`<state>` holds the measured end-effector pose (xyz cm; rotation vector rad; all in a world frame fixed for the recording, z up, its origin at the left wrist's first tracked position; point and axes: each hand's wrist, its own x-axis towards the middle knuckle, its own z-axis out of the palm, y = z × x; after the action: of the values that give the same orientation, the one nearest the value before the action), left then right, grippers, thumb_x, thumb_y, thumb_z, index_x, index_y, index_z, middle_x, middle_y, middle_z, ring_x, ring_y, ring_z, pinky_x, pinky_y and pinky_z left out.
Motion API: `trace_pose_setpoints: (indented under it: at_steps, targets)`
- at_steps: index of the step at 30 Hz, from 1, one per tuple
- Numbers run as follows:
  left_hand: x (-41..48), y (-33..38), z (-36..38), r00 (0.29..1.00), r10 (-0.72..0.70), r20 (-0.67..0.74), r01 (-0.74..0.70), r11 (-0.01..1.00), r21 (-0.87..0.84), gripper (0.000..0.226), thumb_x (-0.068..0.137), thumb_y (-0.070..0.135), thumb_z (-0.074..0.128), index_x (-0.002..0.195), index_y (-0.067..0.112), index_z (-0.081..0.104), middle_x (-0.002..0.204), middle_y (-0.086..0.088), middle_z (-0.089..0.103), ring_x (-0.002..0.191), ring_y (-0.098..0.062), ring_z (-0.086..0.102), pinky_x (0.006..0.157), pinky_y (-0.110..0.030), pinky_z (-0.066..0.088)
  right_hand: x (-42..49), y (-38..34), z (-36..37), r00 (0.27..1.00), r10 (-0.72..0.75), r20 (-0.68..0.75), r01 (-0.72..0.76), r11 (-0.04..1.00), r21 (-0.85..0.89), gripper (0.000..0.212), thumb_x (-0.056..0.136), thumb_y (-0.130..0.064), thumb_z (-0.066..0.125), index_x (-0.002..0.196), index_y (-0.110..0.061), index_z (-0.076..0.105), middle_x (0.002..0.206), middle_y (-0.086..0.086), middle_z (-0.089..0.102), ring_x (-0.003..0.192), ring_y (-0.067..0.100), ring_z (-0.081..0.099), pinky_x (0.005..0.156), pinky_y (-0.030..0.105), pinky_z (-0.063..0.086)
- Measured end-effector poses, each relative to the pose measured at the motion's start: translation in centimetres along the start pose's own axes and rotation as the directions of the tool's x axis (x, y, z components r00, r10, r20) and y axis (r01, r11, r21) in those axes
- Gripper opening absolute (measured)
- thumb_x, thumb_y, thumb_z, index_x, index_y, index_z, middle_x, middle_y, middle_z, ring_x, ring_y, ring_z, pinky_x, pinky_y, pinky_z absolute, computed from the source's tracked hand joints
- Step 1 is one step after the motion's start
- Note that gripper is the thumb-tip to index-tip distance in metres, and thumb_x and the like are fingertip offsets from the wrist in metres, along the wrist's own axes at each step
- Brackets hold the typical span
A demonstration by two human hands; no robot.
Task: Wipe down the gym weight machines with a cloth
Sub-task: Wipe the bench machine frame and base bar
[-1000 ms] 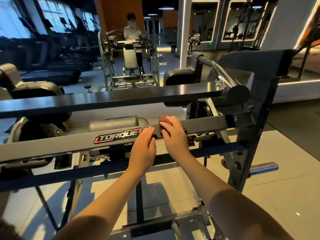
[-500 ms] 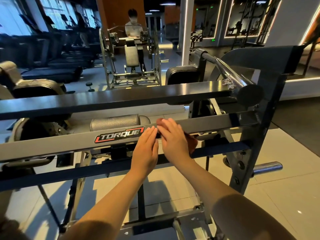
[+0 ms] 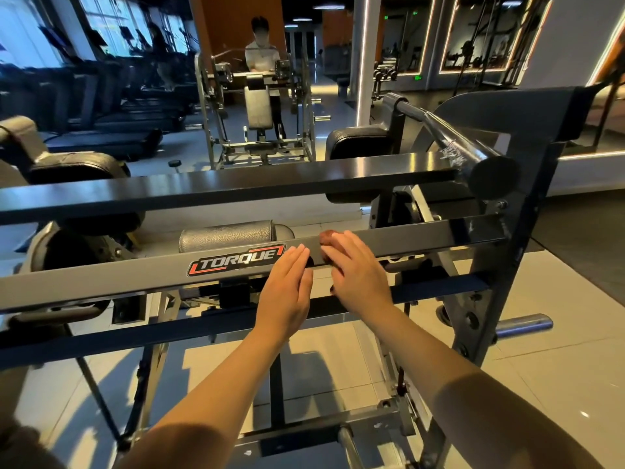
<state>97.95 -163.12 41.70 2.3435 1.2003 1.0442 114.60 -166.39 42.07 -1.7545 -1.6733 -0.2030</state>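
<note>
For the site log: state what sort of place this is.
Most likely a commercial gym: a Torque-badged weight machine stands in front, treadmills line the windows at left, and another padded machine stands further back.

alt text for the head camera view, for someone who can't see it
Two bare hands lie side by side on a grey machine crossbar marked TORQUE: the right hand presses a reddish-brown cloth against it, the left hand flat beside it. A grey roller pad sits just behind the bar.

left grip (image 3: pixel 287 289) bare | right grip (image 3: pixel 358 282) bare | forearms (image 3: pixel 216 401) bare
</note>
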Motion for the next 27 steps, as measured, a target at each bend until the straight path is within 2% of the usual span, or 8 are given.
trace_pose_setpoints:
  at_steps: [4,8,11,14,17,20,23,27]
  targets:
    - [-0.2,0.0,-0.1,1.0,-0.007,0.005,0.007,1.0,0.0,0.048,0.109,0.032,0.038,0.154,0.017,0.039,0.16,0.003,0.037,0.15,-0.01,0.024,0.121,-0.025,0.017,0.4,0.0,-1.3,0.936,0.332,-0.121,-0.322,0.942,0.089,0.041,0.102,-0.017,0.055,0.143,-0.022,0.054,0.155,0.001,0.044,0.147,0.025,0.034,0.115,0.053,0.04]
    - [-0.2,0.4,0.0,1.0,-0.01,-0.014,0.01,1.0,-0.008,0.046,0.109,0.031,0.037,0.153,0.017,0.04,0.159,0.002,0.038,0.15,-0.011,0.026,0.124,-0.033,0.022,0.6,-3.5,0.4,0.996,0.08,0.028,-0.08,0.997,0.005,0.039,0.102,-0.022,0.055,0.141,-0.027,0.055,0.157,-0.005,0.04,0.15,0.02,0.025,0.125,0.047,0.021]
    - [-0.4,0.6,0.1,0.999,-0.013,-0.041,0.013,1.0,-0.003,0.045,0.109,0.03,0.038,0.152,0.017,0.043,0.158,0.001,0.041,0.149,-0.013,0.028,0.124,-0.036,0.024,0.2,-2.1,-0.4,0.99,-0.018,0.142,0.009,0.998,0.069,0.043,0.102,-0.022,0.057,0.144,-0.03,0.053,0.158,-0.008,0.038,0.152,0.017,0.022,0.123,0.044,0.027]
    - [-0.9,0.8,0.5,0.998,-0.028,-0.051,0.031,0.999,0.044,0.045,0.109,0.029,0.039,0.152,0.015,0.042,0.16,0.001,0.037,0.151,-0.012,0.023,0.125,-0.034,0.018,-0.4,1.3,-2.0,0.985,0.165,0.048,-0.17,0.977,0.13,0.046,0.101,-0.013,0.056,0.142,-0.032,0.055,0.158,-0.011,0.036,0.15,0.016,0.027,0.113,0.047,0.043]
    - [-1.0,1.6,1.2,0.998,-0.065,-0.026,0.065,0.998,0.017,0.047,0.109,0.028,0.038,0.154,0.014,0.037,0.163,0.001,0.03,0.153,-0.011,0.015,0.126,-0.034,0.014,-0.3,1.5,-2.5,0.928,0.371,-0.041,-0.364,0.923,0.125,0.046,0.103,-0.012,0.051,0.147,-0.027,0.05,0.163,-0.005,0.029,0.153,0.02,0.021,0.116,0.052,0.039]
    - [-0.8,2.9,2.4,0.999,-0.038,0.035,0.038,0.999,0.011,0.049,0.11,0.028,0.036,0.156,0.014,0.032,0.165,0.003,0.025,0.154,-0.008,0.01,0.127,-0.031,0.011,-0.3,0.3,-1.9,0.97,0.24,0.035,-0.242,0.967,0.084,0.044,0.105,-0.015,0.048,0.149,-0.025,0.049,0.164,-0.006,0.029,0.155,0.017,0.014,0.125,0.047,0.023]
    - [-0.1,4.6,3.6,0.998,-0.018,0.055,0.015,0.998,0.055,0.05,0.11,0.031,0.035,0.157,0.016,0.031,0.165,0.002,0.026,0.154,-0.01,0.011,0.121,-0.022,0.005,-1.0,2.5,-2.6,0.987,0.066,0.145,-0.082,0.991,0.11,0.044,0.104,-0.019,0.053,0.147,-0.031,0.05,0.163,-0.009,0.03,0.154,0.014,0.016,0.121,0.041,0.028]
    - [1.0,6.6,5.3,0.994,0.007,0.105,-0.019,0.994,0.107,0.053,0.109,0.038,0.033,0.158,0.019,0.027,0.166,0.005,0.022,0.154,-0.009,0.012,0.118,-0.021,0.006,-1.3,7.9,-5.7,0.97,0.242,0.034,-0.245,0.962,0.118,0.043,0.103,-0.017,0.054,0.144,-0.028,0.055,0.161,-0.007,0.034,0.151,0.015,0.026,0.114,0.038,0.037]
